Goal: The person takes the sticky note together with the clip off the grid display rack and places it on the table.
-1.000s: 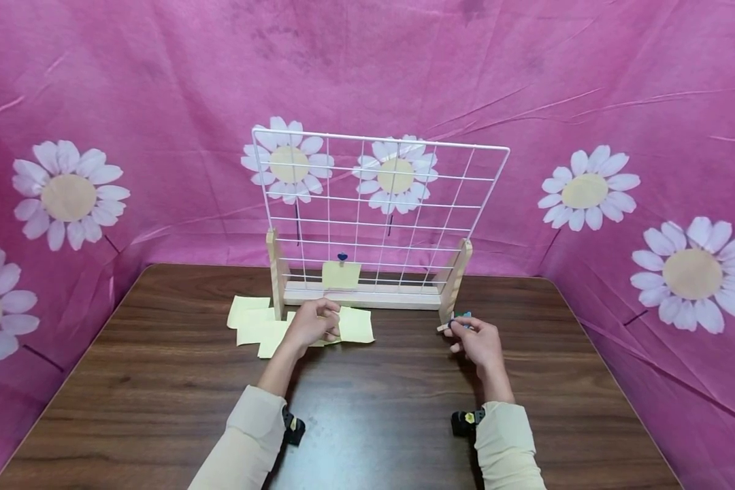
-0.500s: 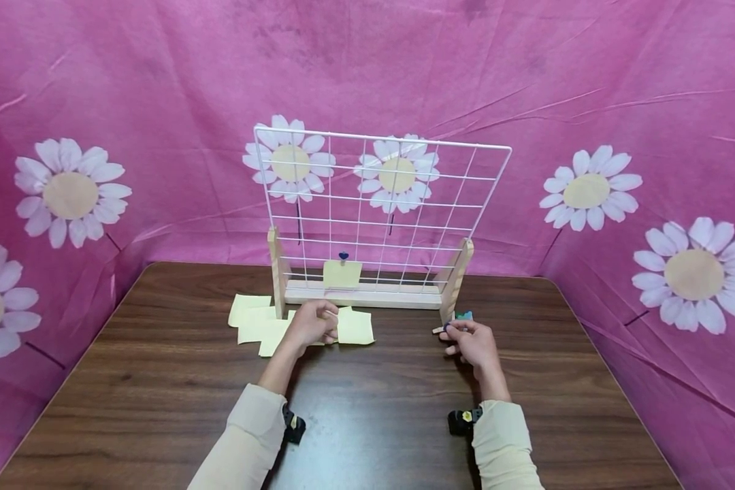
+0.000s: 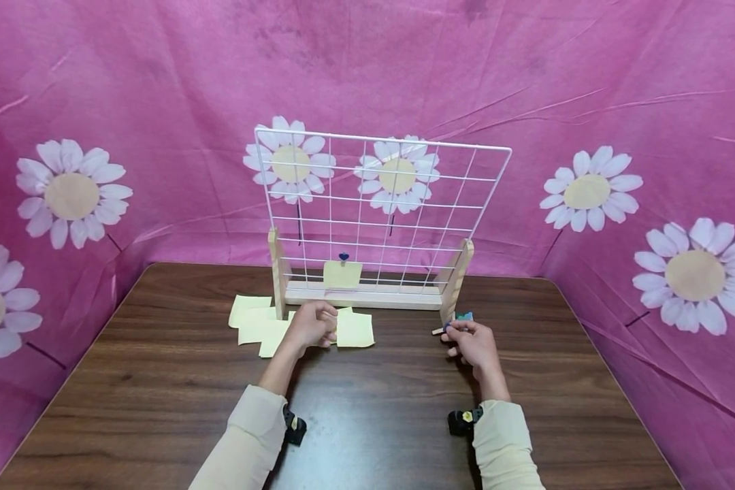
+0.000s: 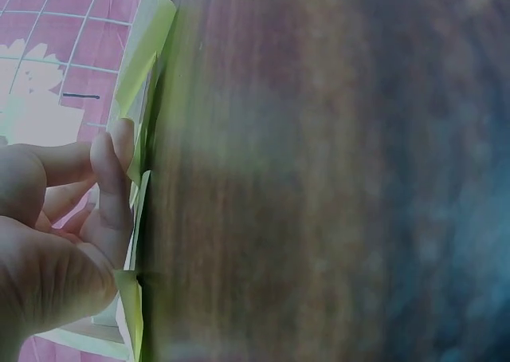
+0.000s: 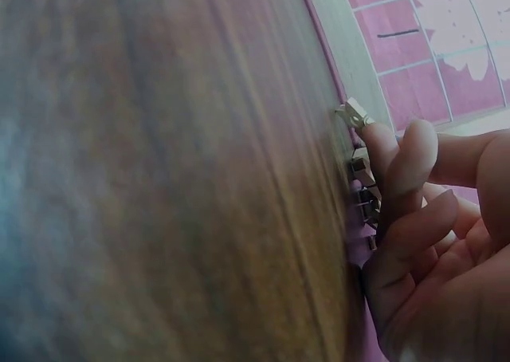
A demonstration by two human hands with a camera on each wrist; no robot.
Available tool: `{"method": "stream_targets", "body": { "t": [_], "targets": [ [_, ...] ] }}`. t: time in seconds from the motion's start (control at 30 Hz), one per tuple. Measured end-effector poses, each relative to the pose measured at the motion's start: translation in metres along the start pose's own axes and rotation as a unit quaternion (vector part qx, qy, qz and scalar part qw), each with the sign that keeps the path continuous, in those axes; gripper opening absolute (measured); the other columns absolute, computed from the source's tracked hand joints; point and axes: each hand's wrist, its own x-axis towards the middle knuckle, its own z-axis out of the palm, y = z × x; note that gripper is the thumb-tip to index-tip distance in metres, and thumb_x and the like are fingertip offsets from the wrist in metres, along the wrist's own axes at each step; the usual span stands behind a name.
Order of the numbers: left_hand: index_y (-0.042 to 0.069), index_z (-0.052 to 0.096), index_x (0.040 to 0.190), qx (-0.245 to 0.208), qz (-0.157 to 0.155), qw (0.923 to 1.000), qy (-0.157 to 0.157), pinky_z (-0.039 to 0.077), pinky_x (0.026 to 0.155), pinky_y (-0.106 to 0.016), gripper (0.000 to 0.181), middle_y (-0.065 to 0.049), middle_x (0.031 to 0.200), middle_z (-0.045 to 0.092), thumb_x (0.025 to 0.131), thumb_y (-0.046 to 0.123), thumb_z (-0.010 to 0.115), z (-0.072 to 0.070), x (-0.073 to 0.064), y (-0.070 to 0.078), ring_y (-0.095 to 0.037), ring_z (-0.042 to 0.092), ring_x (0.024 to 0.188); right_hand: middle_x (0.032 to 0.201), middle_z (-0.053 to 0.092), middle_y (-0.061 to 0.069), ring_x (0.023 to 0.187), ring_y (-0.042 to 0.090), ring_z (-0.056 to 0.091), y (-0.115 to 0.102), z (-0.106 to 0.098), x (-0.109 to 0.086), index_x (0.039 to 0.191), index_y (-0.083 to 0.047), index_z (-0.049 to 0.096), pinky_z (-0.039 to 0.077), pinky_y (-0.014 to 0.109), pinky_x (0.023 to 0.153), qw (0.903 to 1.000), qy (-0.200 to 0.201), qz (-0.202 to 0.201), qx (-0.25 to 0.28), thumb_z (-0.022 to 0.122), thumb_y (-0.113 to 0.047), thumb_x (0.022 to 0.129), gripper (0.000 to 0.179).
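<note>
My left hand (image 3: 309, 327), fingers curled, is over the right part of a spread of yellow sticky notes (image 3: 356, 330). In the left wrist view its fingertips touch the edges of the raised notes (image 4: 137, 210); whether they pinch one is hidden. By the rack's right foot, my right hand (image 3: 474, 341) pinches a small wooden clothespin (image 3: 437, 331) with a dark blue decoration. More clothespins (image 5: 362, 169) lie beside its fingers in the right wrist view. A yellow note (image 3: 341, 275) hangs on the white wire grid (image 3: 380, 222), held by a clothespin with a dark blue heart (image 3: 344, 256).
The grid stands in a wooden base (image 3: 367, 297) with upright side pieces (image 3: 456, 279) on a brown wooden table (image 3: 380, 422). Green and blue bits (image 3: 465, 316) show behind my right hand. A pink cloth with daisies (image 3: 367, 68) surrounds the table.
My right hand has moved slightly left with the clothespin, then held nearly still. Under my left hand, the rightmost top note has slid slightly toward me, showing another note's edge behind it.
</note>
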Motion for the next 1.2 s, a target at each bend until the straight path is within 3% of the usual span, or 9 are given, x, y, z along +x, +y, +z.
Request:
{"method": "stream_targets", "body": {
  "t": [0.6, 0.97, 1.2],
  "targets": [
    [-0.011, 0.062, 0.111, -0.008, 0.002, 1.0, 0.0, 0.053, 0.044, -0.02, 0.023, -0.011, 0.077, 0.061, 0.089, -0.014, 0.055, -0.003, 0.0, 0.001, -0.016, 0.061, 0.056, 0.082, 0.075, -0.003, 0.054, 0.005, 0.062, -0.004, 0.003, 0.003, 0.126, 0.005, 0.061, 0.038, 0.018, 0.042, 0.9998, 0.009, -0.018, 0.005, 0.06, -0.015, 0.102, 0.031],
    [-0.01, 0.062, 0.115, -0.025, 0.005, 0.9997, 0.003, 0.061, 0.051, -0.025, 0.024, -0.019, 0.093, 0.064, 0.092, -0.011, 0.057, -0.005, -0.002, 0.005, -0.018, 0.065, 0.064, 0.085, 0.075, 0.002, 0.054, 0.007, 0.061, -0.015, 0.011, 0.001, 0.126, 0.005, 0.062, 0.039, 0.019, 0.043, 0.9992, 0.002, -0.039, -0.001, 0.062, -0.018, 0.102, 0.033],
    [-0.012, 0.062, 0.116, -0.044, 0.029, 0.9986, 0.008, 0.065, 0.061, -0.032, 0.022, -0.022, 0.099, 0.063, 0.094, -0.01, 0.059, -0.005, -0.003, 0.008, -0.023, 0.069, 0.071, 0.085, 0.075, 0.006, 0.054, 0.007, 0.061, -0.025, 0.021, -0.001, 0.125, 0.007, 0.06, 0.039, 0.019, 0.042, 0.9976, -0.018, -0.066, 0.007, 0.062, -0.016, 0.102, 0.033]
  ]
}}
